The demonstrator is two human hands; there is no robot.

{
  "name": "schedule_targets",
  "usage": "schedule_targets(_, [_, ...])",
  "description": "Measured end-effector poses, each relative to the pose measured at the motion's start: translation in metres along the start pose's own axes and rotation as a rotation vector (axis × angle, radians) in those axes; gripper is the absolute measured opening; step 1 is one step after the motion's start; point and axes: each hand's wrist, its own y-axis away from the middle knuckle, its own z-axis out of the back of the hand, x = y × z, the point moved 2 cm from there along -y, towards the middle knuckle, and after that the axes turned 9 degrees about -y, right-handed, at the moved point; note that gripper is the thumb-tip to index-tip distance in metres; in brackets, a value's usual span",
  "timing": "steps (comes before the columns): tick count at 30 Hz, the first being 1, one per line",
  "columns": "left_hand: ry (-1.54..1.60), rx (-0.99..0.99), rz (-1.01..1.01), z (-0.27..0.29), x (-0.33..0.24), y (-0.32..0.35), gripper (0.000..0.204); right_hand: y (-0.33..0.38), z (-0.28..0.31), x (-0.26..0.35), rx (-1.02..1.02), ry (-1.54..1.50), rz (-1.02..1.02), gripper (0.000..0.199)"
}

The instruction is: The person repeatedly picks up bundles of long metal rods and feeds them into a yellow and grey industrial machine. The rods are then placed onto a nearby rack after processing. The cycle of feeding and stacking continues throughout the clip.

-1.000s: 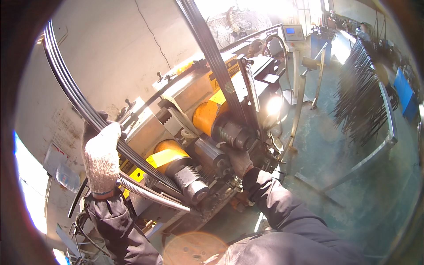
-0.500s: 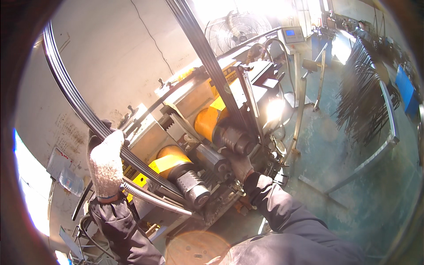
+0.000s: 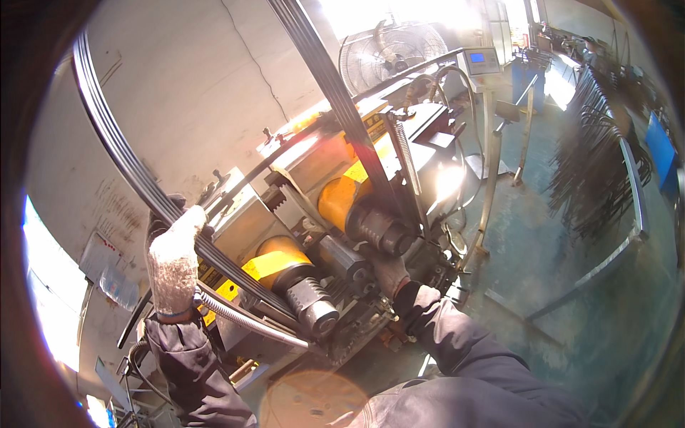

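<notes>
My left hand (image 3: 173, 258), in a pale knitted glove with dark fingers, is closed around a bundle of dark metal rods (image 3: 118, 135). The bundle curves from the upper left down to the nearer ridged roller (image 3: 312, 303) of a bending machine. A second run of rods (image 3: 321, 60) slants down from the top to the farther roller (image 3: 382, 228). Between the rollers sits a dark angular steel block (image 3: 342, 255). My right hand (image 3: 389, 273), also gloved, reaches in beside this block, below the farther roller. Its fingers are hidden among the machine parts.
Yellow collars (image 3: 278, 260) sit behind the rollers. A ribbed hose (image 3: 242, 321) runs below the left rods. Farther back are a large fan (image 3: 392, 57) and a control box with a blue screen (image 3: 481, 60). At right, many dark rods hang on a metal rack (image 3: 631, 185).
The view has shifted slightly, so the room appears a little farther right and lower. Both hands keep their places on the rods and at the machine.
</notes>
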Motion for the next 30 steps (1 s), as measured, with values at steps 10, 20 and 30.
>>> schedule_targets(10, [0.168,-0.144,0.45,0.025,-0.044,-0.007,0.031,-0.009,0.021,-0.032,0.081,0.158,0.172,0.032])
schedule_targets(20, [0.067,-0.141,0.467,0.028,-0.041,0.002,0.032,-0.018,0.03,-0.056,0.04,0.102,0.209,0.025])
schedule_targets(30, [-0.025,-0.096,0.465,0.036,-0.033,0.005,0.025,-0.015,0.028,-0.049,0.063,-0.092,0.144,0.016])
